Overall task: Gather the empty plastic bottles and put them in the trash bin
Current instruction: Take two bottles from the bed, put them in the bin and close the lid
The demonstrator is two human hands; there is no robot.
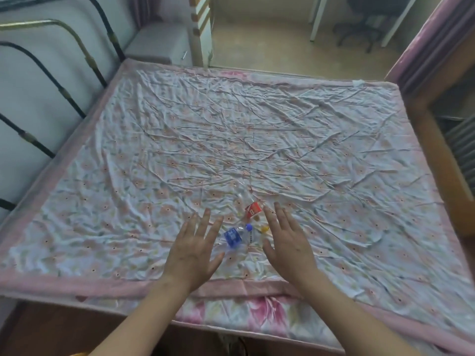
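1. At the far left, dark and brass-coloured curved metal bars (pixel 74 39) run along a pale wall beside the bed.
2. The bed sheet (pixel 257 140) is thin, heavily creased fabric with a faded floral print and a pink border, spread flat over the mattress.
3. The left hand (pixel 192 250) hangs palm down above the near part of the sheet, fingers straight and spread apart, gripping nothing.
4. Just right of its fingertips lies the blue-label bottle (pixel 235 237), a clear, crumpled plastic bottle on its side with a glossy blue wrap and a blue cap (pixel 248 227). It sits in the gap between the two hands, touching neither that I can tell.
5. Slightly farther off, the red-label bottle (pixel 253 210) lies on the sheet, clear plastic body nearly lost against the fabric, its red label close beside the right hand's fingertips.
6. A small yellow cap (pixel 264 229) shows just beside the right hand's thumb side; what it belongs to is unclear.
7. The right hand (pixel 288 242) mirrors the left: palm down, fingers extended and splayed, holding nothing.
8. At the right edge runs a wooden bed frame (pixel 437 140), smooth and orange-brown.
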